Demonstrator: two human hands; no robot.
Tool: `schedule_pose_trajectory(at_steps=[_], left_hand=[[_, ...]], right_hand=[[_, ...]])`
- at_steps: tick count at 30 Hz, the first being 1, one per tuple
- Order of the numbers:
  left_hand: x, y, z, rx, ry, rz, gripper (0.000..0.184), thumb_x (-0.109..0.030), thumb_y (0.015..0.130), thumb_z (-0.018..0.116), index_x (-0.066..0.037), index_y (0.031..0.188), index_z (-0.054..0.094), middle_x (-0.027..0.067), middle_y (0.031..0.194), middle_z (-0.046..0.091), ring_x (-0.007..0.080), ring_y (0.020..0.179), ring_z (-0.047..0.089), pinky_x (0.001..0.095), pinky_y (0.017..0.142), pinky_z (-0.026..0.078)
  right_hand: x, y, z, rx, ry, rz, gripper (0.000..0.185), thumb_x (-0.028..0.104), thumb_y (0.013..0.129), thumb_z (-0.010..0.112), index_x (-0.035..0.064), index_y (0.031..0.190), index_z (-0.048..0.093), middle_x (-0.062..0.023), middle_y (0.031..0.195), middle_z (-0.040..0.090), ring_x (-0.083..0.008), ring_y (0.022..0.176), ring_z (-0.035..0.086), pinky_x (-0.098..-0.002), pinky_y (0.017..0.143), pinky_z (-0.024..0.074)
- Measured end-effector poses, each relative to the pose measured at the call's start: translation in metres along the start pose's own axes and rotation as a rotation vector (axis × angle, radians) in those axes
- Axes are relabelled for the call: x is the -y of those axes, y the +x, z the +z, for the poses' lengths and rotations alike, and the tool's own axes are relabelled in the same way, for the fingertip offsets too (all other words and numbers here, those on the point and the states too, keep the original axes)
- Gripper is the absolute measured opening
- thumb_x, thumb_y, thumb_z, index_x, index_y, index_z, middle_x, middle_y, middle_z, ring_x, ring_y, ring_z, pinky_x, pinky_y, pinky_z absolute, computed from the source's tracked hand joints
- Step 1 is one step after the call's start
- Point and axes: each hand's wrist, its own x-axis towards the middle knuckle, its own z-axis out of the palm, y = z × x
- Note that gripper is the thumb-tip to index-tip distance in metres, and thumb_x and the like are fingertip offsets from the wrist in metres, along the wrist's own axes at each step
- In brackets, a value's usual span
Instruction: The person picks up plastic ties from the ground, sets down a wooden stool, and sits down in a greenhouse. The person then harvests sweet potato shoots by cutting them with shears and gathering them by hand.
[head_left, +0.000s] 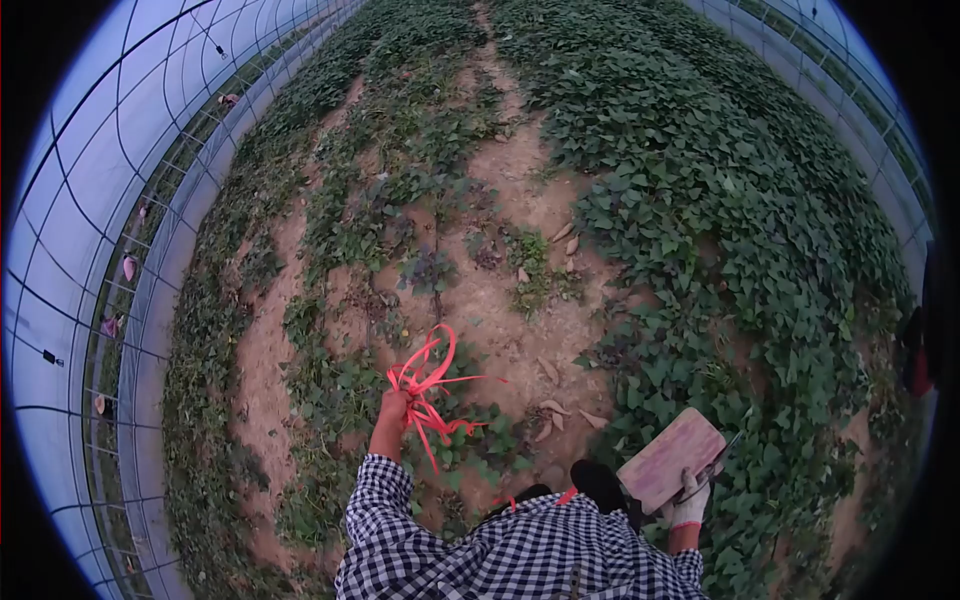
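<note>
My left hand [394, 408], bare, is closed around a bunch of red plastic strips [425, 380]. Loops and loose ends of the strips stick out above and to the right of the fist. My right hand [690, 492], in a whitish glove, grips a flat rectangular wooden board [672, 458] with purple stains, low beside the right leg. A thin dark tool [731, 448], perhaps a blade, pokes out past the board's right edge by the same hand; its kind is unclear. My checked sleeves and shirt fill the bottom.
Leafy vines [740, 230] cover the ground thickly on the right and in patches on the left. Bare soil [515, 180] runs up the middle, with several tubers like sweet potatoes [548, 370] lying on it. Wire-mesh greenhouse walls [100, 210] stand along both sides.
</note>
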Motion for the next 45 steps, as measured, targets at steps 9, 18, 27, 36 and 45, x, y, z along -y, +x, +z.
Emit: schedule_pose_trajectory(at_steps=[9,18,27,36,45], left_hand=[[-0.047,-0.035,0.002,-0.189,0.012,0.089,0.020,0.007,0.076,0.043,-0.001,0.092,0.051,0.0085,0.075,0.056,0.0180,0.052,0.052,0.0293,0.044,0.046],[-0.045,-0.046,-0.050,-0.378,-0.108,0.068,0.020,0.008,0.074,0.044,0.000,0.091,0.052,0.0093,0.075,0.057,0.0190,0.052,0.053,0.0291,0.045,0.045],[-0.068,0.073,-0.085,-0.498,-0.292,-0.025,0.018,0.005,0.078,0.046,0.000,0.093,0.054,0.0075,0.075,0.057,0.0174,0.053,0.052,0.0286,0.047,0.046],[-0.180,0.183,-0.150,-0.597,-0.262,-0.119,0.021,0.008,0.073,0.045,0.004,0.090,0.054,0.0116,0.075,0.059,0.0194,0.051,0.053,0.0284,0.043,0.044],[-0.329,0.310,-0.150,-0.584,-0.300,-0.035,0.019,0.006,0.075,0.044,-0.001,0.091,0.052,0.0072,0.073,0.055,0.0171,0.051,0.051,0.0284,0.045,0.045]], right_hand=[[0.011,0.121,0.018,0.170,-0.271,-0.029,0.050,0.013,0.084,0.065,0.0033,0.127,0.042,-0.0114,0.117,0.055,-0.0267,0.103,0.058,-0.0428,0.088,0.0496],[-0.003,0.187,0.154,0.346,-0.439,0.181,0.048,0.018,0.083,0.069,-0.0017,0.122,0.049,-0.0094,0.108,0.061,-0.0221,0.092,0.062,-0.0362,0.080,0.0514],[-0.082,0.265,0.311,0.449,-0.510,0.290,0.048,0.012,0.083,0.069,-0.0003,0.125,0.048,-0.0097,0.110,0.059,-0.0243,0.096,0.060,-0.0397,0.083,0.0511],[-0.140,0.324,0.542,0.407,-0.660,0.298,0.047,0.007,0.082,0.068,-0.0014,0.124,0.049,-0.0099,0.108,0.059,-0.0235,0.096,0.059,-0.0422,0.082,0.0520],[-0.185,0.402,0.740,0.594,-0.720,0.165,0.048,0.021,0.084,0.067,-0.0041,0.122,0.050,-0.0106,0.113,0.059,-0.0184,0.099,0.057,-0.0317,0.089,0.0449]])
